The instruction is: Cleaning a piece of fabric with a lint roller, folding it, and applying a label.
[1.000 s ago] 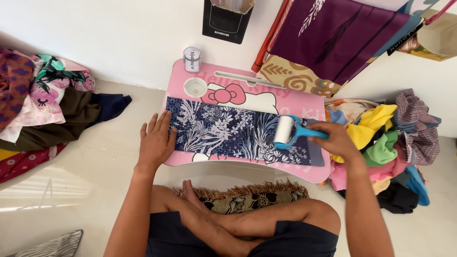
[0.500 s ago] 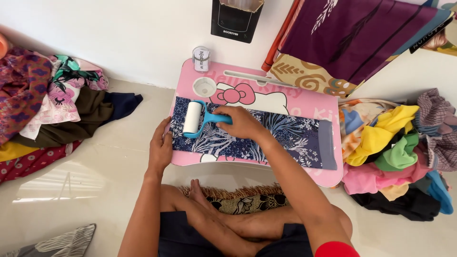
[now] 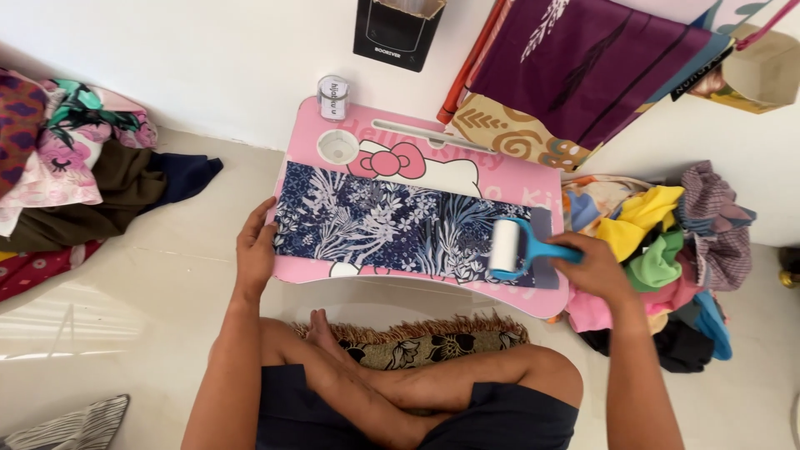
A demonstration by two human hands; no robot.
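A folded blue cloth with a white leaf print (image 3: 392,225) lies flat across a small pink lap table (image 3: 517,177). My left hand (image 3: 254,250) presses down on the cloth's left end at the table's edge. My right hand (image 3: 596,267) grips the blue handle of a lint roller (image 3: 507,247), whose white roll rests on the right part of the cloth.
A small round tin (image 3: 333,96) stands at the table's back left corner beside a cup recess (image 3: 337,148). Heaps of clothes lie on the floor at left (image 3: 92,179) and right (image 3: 667,242). A fringed mat (image 3: 433,342) lies under my crossed legs. A white wall runs behind.
The lint roller went from the cloth's right end to its left end, then back to the right. My left hand stayed pressed on the cloth's left edge.
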